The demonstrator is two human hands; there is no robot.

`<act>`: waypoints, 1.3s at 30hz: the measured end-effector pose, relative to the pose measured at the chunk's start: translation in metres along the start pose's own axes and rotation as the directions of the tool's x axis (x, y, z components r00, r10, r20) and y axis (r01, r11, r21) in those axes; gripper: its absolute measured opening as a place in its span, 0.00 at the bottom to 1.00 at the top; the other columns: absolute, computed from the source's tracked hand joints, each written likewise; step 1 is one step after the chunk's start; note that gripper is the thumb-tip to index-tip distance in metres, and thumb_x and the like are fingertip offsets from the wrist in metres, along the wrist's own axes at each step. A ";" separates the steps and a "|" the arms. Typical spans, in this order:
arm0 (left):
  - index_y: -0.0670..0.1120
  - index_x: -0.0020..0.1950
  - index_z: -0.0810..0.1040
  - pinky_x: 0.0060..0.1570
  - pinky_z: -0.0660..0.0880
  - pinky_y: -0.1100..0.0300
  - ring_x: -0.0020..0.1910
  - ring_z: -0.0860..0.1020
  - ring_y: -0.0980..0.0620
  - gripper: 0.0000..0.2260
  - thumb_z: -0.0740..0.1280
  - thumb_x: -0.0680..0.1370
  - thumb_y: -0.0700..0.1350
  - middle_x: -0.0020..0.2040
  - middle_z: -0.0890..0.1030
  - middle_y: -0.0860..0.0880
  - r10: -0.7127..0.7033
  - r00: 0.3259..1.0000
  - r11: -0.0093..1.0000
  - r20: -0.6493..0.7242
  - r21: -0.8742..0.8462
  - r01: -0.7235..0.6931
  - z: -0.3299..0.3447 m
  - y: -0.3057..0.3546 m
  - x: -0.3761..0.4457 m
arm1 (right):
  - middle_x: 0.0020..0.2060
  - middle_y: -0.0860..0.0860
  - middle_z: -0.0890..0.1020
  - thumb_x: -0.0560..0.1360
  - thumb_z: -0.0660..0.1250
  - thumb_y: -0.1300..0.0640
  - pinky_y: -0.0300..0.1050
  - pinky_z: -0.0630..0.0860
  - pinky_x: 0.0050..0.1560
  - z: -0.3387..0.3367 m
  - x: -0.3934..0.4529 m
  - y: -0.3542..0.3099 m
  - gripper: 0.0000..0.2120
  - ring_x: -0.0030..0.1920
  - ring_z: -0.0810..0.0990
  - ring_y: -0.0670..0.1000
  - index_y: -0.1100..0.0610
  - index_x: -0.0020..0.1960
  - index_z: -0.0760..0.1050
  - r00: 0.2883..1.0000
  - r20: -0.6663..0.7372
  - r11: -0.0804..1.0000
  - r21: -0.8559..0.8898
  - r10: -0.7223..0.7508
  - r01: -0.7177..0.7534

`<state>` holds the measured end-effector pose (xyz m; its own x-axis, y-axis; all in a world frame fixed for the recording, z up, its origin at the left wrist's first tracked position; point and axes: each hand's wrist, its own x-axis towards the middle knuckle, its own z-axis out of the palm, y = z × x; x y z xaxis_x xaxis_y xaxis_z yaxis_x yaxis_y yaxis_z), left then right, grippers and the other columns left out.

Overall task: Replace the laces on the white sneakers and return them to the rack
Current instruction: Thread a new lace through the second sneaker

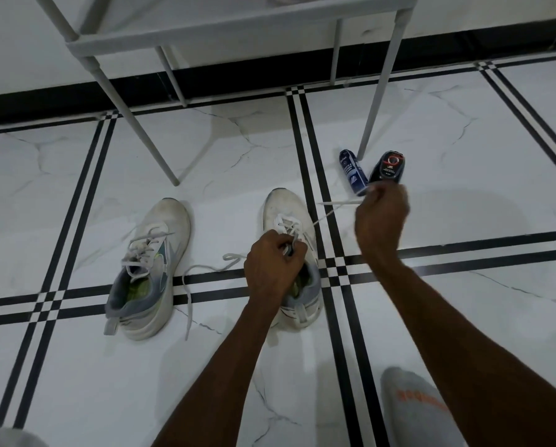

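Two white sneakers stand on the tiled floor, toes pointing away from me. The left sneaker (151, 266) is laced and sits alone. My left hand (273, 264) rests on the tongue of the right sneaker (286, 221) and pinches the lace at the eyelets. My right hand (381, 217) is raised to the right of that shoe and pinches the white lace (334, 203), drawn taut from the eyelets. The lace's other end (202, 275) trails loose on the floor between the two shoes.
A white metal rack (231, 30) stands ahead against the wall, its legs reaching the floor. A blue bottle (352, 171) and a black bottle (388, 167) lie by the rack's right front leg. My socked foot (415, 408) is at the bottom right.
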<state>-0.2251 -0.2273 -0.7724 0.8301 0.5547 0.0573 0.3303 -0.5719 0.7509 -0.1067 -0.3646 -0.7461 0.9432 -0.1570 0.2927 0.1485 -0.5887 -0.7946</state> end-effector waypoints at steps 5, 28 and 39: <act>0.47 0.46 0.85 0.43 0.75 0.57 0.42 0.80 0.52 0.09 0.72 0.76 0.52 0.42 0.84 0.51 0.007 1.000 1.000 -0.025 0.005 -0.007 0.000 -0.002 0.000 | 0.63 0.58 0.76 0.78 0.67 0.62 0.49 0.67 0.67 -0.010 0.022 0.013 0.15 0.62 0.75 0.56 0.58 0.64 0.76 0.879 0.475 0.990 -0.102 -0.042 0.102; 0.49 0.46 0.85 0.43 0.77 0.57 0.43 0.81 0.53 0.15 0.67 0.72 0.59 0.42 0.84 0.54 0.003 0.999 0.999 0.033 0.032 -0.004 -0.003 -0.006 0.003 | 0.46 0.55 0.83 0.77 0.69 0.51 0.49 0.78 0.52 0.013 -0.021 0.021 0.10 0.51 0.81 0.57 0.57 0.49 0.83 0.735 0.670 0.801 -0.492 0.099 0.341; 0.52 0.46 0.85 0.45 0.79 0.54 0.45 0.81 0.54 0.13 0.69 0.72 0.60 0.43 0.84 0.55 0.003 0.998 0.998 0.064 0.059 -0.006 -0.003 -0.008 0.006 | 0.42 0.53 0.85 0.72 0.72 0.56 0.52 0.82 0.52 0.004 0.004 0.023 0.08 0.43 0.84 0.53 0.58 0.49 0.84 0.524 0.767 0.828 -0.528 0.370 0.188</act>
<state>-0.2246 -0.2176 -0.7765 0.8581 0.5132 0.0169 0.3510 -0.6104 0.7101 -0.0988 -0.3757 -0.7654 0.7771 0.3079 -0.5489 0.1433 -0.9358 -0.3221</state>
